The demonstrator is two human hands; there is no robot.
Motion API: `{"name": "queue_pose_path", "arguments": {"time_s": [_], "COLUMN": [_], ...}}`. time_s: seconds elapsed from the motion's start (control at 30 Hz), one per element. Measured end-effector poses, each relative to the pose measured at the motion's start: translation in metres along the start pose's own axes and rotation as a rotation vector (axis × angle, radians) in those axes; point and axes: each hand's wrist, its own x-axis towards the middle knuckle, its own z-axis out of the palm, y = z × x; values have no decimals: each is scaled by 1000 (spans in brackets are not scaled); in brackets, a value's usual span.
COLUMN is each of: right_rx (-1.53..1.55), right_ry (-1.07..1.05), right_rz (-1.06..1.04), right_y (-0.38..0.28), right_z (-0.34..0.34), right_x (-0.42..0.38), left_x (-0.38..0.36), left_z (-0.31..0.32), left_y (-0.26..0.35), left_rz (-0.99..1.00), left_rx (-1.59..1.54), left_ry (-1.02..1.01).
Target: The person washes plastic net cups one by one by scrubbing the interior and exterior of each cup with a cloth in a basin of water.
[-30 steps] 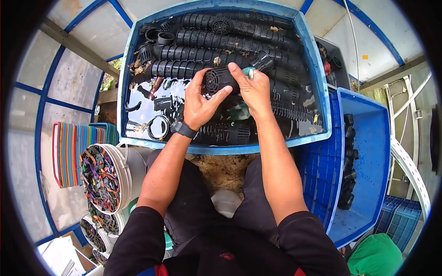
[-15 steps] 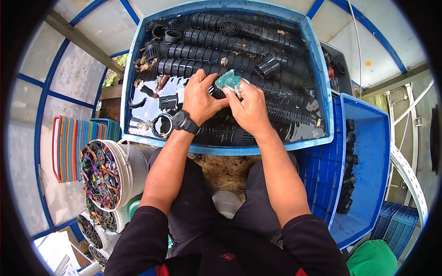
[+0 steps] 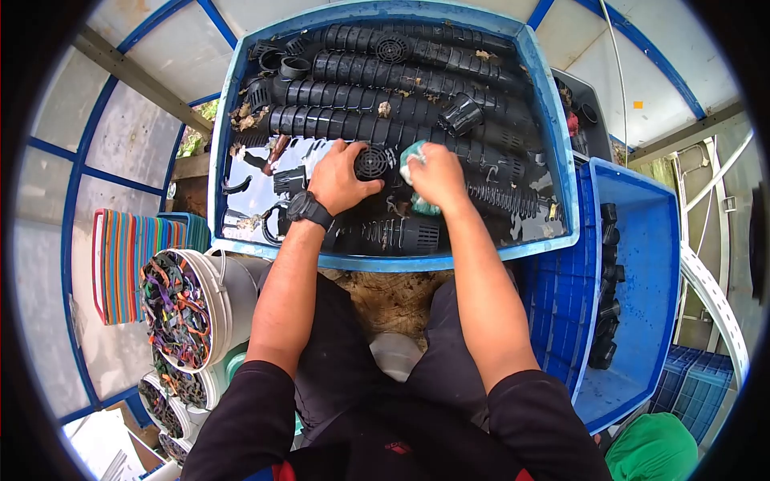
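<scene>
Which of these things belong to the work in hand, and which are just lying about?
Apparently in use:
black slotted cup, in the left hand
green-and-white cloth, in the right hand
blue tub of water, beneath both hands

Probably just lying about:
white bucket of colourful scraps
striped stack

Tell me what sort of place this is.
Probably a plant nursery's washing area: a blue tub of water holds stacked black slotted pots, and a green cloth or pad is in the right hand.
</scene>
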Motion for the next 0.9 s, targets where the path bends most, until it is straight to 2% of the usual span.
{"name": "queue_pose_path", "arguments": {"time_s": [0.07,0.17,0.2,0.3,0.33,0.4,0.47,0.53,0.6,0.67,0.7,0.77,0.9], "right_rx": [-156,-297,-344,-344,-343,-168,-157,106,598,1191,1190,1526,1431], "right_ry": [-74,-233,-276,-335,-331,-258,-237,-74,-33,-254,-253,-344,-391], "right_rz": [2,-5,-1,9,9,136,182,195,228,450,451,457,427], "right_y": [-11,-24,-25,-21,-17,-11,-12,-10,12,-9,-6,1,-11], "right_z": [10,23,25,32,34,33,22,17,36,9,13,21,-4], "right_x": [-9,-14,-14,-14,-12,-4,1,4,19,12,15,23,6], "left_x": [0,4,4,2,2,5,4,5,5,5,6,9,10], "left_z": [8,10,16,40,37,21,-1,-10,-19,-22,-19,-11,-9], "left_y": [-10,-11,-17,-36,-35,-28,-13,-15,-5,4,2,2,2], "left_rz": [-38,-244,-245,-74,-70,-82,-113,-230,-456,-387,-333,-277,-167], "left_rx": [5,-54,-54,34,35,-54,-86,-271,-766,-948,-941,-989,-794], "left_ry": [-57,-253,-253,-173,-172,-190,-114,-39,-27,72,9,-63,-130]}}
